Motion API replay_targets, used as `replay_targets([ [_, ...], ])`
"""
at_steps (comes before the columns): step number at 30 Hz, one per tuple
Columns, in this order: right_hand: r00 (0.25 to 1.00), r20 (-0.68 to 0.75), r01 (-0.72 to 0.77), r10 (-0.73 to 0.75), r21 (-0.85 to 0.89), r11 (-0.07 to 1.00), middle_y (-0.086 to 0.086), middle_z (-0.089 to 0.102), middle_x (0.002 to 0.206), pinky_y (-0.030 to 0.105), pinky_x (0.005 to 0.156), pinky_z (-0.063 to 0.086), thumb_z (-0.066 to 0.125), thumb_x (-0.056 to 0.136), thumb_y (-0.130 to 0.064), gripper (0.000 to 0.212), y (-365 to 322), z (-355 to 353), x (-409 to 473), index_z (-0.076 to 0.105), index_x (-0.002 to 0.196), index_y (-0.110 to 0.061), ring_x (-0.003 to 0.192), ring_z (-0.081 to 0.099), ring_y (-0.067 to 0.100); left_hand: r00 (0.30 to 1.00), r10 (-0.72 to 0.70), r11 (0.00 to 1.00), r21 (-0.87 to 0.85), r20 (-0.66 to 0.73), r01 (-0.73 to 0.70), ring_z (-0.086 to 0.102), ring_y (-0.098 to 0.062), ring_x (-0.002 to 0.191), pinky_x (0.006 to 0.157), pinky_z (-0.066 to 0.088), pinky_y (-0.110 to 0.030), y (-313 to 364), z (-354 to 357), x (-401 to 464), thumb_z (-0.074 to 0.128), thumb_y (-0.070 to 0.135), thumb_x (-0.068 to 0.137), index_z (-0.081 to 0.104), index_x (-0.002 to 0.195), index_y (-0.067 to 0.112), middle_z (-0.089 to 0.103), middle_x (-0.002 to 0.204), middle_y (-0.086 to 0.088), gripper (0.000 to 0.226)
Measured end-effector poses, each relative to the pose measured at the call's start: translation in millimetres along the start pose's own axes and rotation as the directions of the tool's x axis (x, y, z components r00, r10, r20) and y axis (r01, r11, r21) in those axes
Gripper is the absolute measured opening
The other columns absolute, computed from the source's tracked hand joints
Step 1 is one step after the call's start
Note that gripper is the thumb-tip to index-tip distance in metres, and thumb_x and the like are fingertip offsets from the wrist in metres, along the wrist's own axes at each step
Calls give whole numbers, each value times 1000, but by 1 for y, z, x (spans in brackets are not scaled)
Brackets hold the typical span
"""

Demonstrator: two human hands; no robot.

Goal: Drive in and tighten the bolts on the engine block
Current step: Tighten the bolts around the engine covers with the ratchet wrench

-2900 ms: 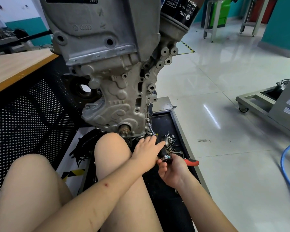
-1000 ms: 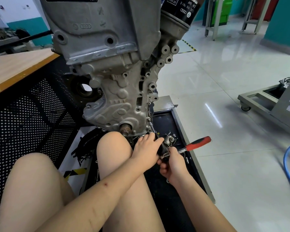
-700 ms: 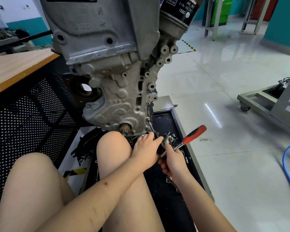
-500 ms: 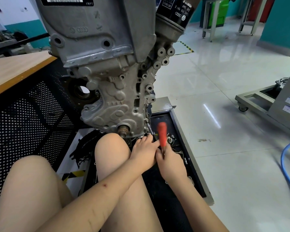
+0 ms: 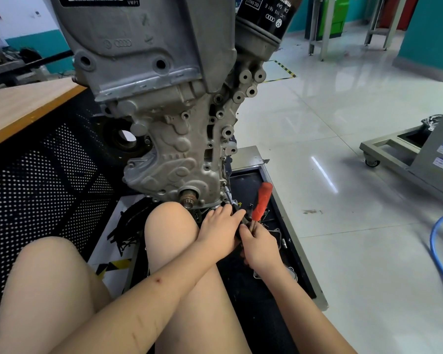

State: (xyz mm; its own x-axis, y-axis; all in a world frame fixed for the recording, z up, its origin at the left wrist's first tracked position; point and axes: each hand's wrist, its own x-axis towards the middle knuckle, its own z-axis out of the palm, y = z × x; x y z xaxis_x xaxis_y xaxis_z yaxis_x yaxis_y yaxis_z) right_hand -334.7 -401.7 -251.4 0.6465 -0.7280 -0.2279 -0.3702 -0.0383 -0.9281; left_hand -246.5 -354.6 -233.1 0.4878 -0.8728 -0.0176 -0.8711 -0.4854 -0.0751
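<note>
Gripping the red-handled ratchet (image 5: 261,201) with curled fingers, the right hand (image 5: 260,245) is working beside the left hand (image 5: 221,229), whose fingers are pressing under the engine block (image 5: 169,139).

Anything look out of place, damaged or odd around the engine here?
Nothing is plainly damaged or spilled. A small dark smudge marks the pale floor right of the black tray, and loose metal parts lie scattered in that tray beside the right hand.

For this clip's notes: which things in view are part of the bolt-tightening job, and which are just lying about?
In use:
engine block
red-handled ratchet, gripped by the right hand
left hand, at the ratchet's head under the block

Lying about:
loose metal parts in the black tray
blue hose on the floor
wheeled stand
wooden bench
</note>
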Motion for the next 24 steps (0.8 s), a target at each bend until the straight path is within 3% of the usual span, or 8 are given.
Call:
replay_targets([
  [3, 998, -6, -55, 56, 79, 995, 1, 53, 55, 30, 48, 46, 42, 91, -20, 24, -1, 0, -1, 44, 67, -16, 45, 50, 17, 1000, -2, 1000, -17, 7, 2, 40, -24, 117, 97, 28, -30, 0, 0, 0, 50, 19, 89, 30, 139, 25, 41, 123, -6, 54],
  [5, 987, 4, -159, 163, 234, 959, 5, 51, 50, 22, 36, 37, 39, 92, -18, 26, -3, -2, -2, 44, 67, -13, 37, 46, 14, 1000, 3, 999, -43, 7, -3, 39, -23, 119, 98, 27, -30, 0, -1, 0, 53, 22, 87, 31, 140, 25, 41, 125, -6, 57],
  [9, 912, 172, -403, 372, 536, 742, 7, 49, 46, 16, 32, 30, 34, 94, -21, 35, -9, -5, 1, 49, 66, -6, 31, 39, 11, 1000, 10, 998, -66, 3, -10, 37, -23, 121, 99, 25, -30, 0, -2, 0, 53, 23, 85, 30, 141, 24, 40, 127, -5, 60],
  [13, 903, 220, -428, 369, 534, 729, 4, 49, 40, 15, 32, 30, 34, 94, -24, 38, -10, -5, 2, 51, 67, -4, 29, 40, 11, 1000, 20, 998, -68, 18, -19, 36, -23, 121, 100, 25, -30, -1, -1, 2, 53, 20, 85, 29, 143, 27, 39, 127, -6, 62],
  [16, 929, 157, -370, 336, 453, 811, 5, 51, 42, 15, 33, 32, 36, 95, -23, 35, -10, -8, 1, 49, 67, -6, 28, 42, 11, 999, 25, 997, -69, 22, -24, 36, -23, 121, 100, 25, -30, 0, -1, 1, 52, 22, 86, 27, 144, 28, 39, 127, -6, 63],
  [19, 984, 28, -178, 177, 264, 948, 6, 52, 51, 20, 36, 37, 38, 94, -22, 29, -7, -9, 1, 45, 68, -11, 33, 45, 13, 999, 31, 998, -47, 12, -30, 37, -24, 119, 98, 26, -30, 2, -1, 1, 50, 25, 89, 25, 144, 28, 39, 125, -6, 61],
  [22, 997, -52, 59, -62, -60, 996, 6, 58, 70, 36, 63, 47, 40, 94, -26, 19, -5, -7, 0, 46, 79, -16, 63, 56, 26, 999, 39, 999, -18, -8, -39, 39, -24, 116, 94, 27, -29, 3, -1, 0, 47, 24, 89, 30, 140, 27, 40, 122, -6, 54],
  [24, 986, -47, 133, -158, -335, 933, 12, 64, 86, 37, 69, 46, 37, 95, -29, 21, -4, -5, -1, 49, 98, -12, 82, 61, 32, 999, 46, 999, -15, -12, -46, 40, -24, 117, 93, 27, -29, 2, 0, 0, 45, 24, 88, 37, 136, 25, 42, 124, -5, 48],
])
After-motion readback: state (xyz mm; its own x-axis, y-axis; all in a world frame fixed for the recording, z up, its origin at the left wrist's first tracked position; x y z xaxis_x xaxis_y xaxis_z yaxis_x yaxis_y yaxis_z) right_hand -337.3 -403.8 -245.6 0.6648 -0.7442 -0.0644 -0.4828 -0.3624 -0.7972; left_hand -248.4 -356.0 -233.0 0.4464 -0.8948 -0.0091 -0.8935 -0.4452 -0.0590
